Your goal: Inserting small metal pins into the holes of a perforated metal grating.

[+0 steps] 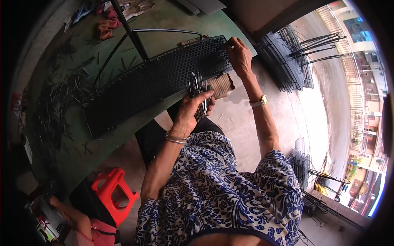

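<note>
A long black perforated panel (160, 77) lies across the green table, its right end reaching the table's edge. My left hand (192, 107) is closed round a bundle of thin dark strips (198, 84), held just in front of the panel's near edge. At the panel's far right corner is my right hand (241, 56), its fingers curled and pressed together. What they pinch there, if anything, is too small to make out. Corrugated cardboard (223, 85) shows under the panel's right end.
Loose dark strips (61, 104) litter the green table (113, 141) on the left. A black frame (139, 45) rises behind the panel. Stacked black racks (281, 59) stand at right. A red stool (119, 197) is at lower left, near another person's arm (76, 219).
</note>
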Tool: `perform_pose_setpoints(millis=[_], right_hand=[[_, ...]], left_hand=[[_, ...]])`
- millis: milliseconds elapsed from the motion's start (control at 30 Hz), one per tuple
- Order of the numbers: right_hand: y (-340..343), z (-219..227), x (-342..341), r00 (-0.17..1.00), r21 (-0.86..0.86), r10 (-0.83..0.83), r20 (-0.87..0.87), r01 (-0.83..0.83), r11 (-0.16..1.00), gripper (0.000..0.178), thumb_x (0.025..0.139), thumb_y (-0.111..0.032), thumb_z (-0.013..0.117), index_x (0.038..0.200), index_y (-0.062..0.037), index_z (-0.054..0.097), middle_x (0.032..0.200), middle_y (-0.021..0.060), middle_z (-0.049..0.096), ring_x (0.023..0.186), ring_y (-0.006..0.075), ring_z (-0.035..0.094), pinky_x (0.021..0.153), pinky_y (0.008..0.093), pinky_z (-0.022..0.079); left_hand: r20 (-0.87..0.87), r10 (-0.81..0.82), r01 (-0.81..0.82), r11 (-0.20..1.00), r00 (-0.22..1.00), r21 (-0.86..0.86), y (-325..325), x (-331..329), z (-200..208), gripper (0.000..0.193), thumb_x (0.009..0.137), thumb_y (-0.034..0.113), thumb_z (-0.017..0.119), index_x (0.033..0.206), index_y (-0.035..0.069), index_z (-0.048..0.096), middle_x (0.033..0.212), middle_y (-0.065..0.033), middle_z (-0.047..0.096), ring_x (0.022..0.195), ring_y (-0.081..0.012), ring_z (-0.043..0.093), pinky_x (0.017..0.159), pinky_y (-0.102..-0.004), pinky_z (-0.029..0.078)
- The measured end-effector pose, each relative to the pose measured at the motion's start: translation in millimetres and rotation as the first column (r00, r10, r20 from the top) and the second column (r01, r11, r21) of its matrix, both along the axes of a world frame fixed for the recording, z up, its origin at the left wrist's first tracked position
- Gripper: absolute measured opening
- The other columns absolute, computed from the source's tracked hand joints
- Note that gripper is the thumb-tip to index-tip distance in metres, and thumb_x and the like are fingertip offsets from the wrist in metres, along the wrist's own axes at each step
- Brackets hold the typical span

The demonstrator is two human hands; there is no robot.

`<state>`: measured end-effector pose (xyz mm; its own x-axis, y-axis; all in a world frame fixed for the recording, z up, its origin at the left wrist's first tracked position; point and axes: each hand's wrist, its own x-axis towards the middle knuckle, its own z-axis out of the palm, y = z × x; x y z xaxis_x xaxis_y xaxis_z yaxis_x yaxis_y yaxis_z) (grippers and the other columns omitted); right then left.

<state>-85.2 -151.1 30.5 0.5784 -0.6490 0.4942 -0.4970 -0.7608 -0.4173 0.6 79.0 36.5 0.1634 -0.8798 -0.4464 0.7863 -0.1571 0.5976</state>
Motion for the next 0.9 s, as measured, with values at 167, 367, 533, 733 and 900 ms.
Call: perform_pose_setpoints(millis=[167,367,533,733,900], right_hand=[[4,-7,1,0.999,0.018,-0.044,-0.024,0.045,0.999,0.011,0.087,-0.018,0.059,0.095,-0.0115,0.056,0.087,0.0122,0.058,0.081,0.035,0.06,0.067,0.0433,0.047],[7,-1,3,0.993,0.019,-0.098,-0.072,0.1,0.995,0.011,0.087,-0.021,0.061,0.093,-0.0125,0.059,0.088,0.011,0.057,0.081,0.0322,0.059,0.068,0.0415,0.046],[6,-1,4,0.993,-0.015,-0.061,-0.098,0.059,0.998,0.012,0.087,-0.023,0.06,0.095,-0.0138,0.06,0.091,0.0107,0.056,0.083,0.0309,0.059,0.069,0.0406,0.046],[8,-5,6,0.992,-0.002,-0.122,-0.024,0.122,0.993,0.014,0.086,-0.026,0.062,0.091,-0.0131,0.065,0.089,0.0103,0.058,0.081,0.0308,0.06,0.069,0.0395,0.046],[10,-7,6,0.984,-0.026,-0.18,-0.015,0.18,0.983,0.019,0.086,-0.031,0.063,0.092,-0.0129,0.066,0.09,0.0128,0.058,0.078,0.0334,0.061,0.066,0.0427,0.047]], left_hand=[[-0.002,-0.024,0.024,1.0,1.0,-0.003,-1,-4,-2,0.018,0.082,0.02,0.073,0.086,0.005,0.064,0.072,-0.0051,0.065,0.057,-0.0135,0.059,0.048,-0.0252,0.046],[0.011,-0.028,0.028,1.0,1.0,-0.012,2,-5,1,0.017,0.083,0.02,0.072,0.086,0.005,0.065,0.072,-0.0047,0.065,0.057,-0.0132,0.059,0.048,-0.0249,0.046],[0.021,-0.025,0.026,1.0,0.999,-0.017,2,-6,0,0.018,0.083,0.021,0.072,0.088,0.005,0.065,0.071,-0.0039,0.065,0.058,-0.0124,0.059,0.049,-0.0245,0.047],[0.01,-0.009,0.009,1.0,1.0,-0.015,6,-7,7,0.017,0.083,0.021,0.072,0.086,0.005,0.066,0.071,-0.0031,0.064,0.058,-0.0118,0.059,0.05,-0.0242,0.047],[0.016,-0.009,0.01,1.0,1.0,-0.022,8,-7,3,0.016,0.083,0.02,0.072,0.085,0.005,0.066,0.071,-0.003,0.064,0.058,-0.0118,0.058,0.05,-0.0243,0.046]])
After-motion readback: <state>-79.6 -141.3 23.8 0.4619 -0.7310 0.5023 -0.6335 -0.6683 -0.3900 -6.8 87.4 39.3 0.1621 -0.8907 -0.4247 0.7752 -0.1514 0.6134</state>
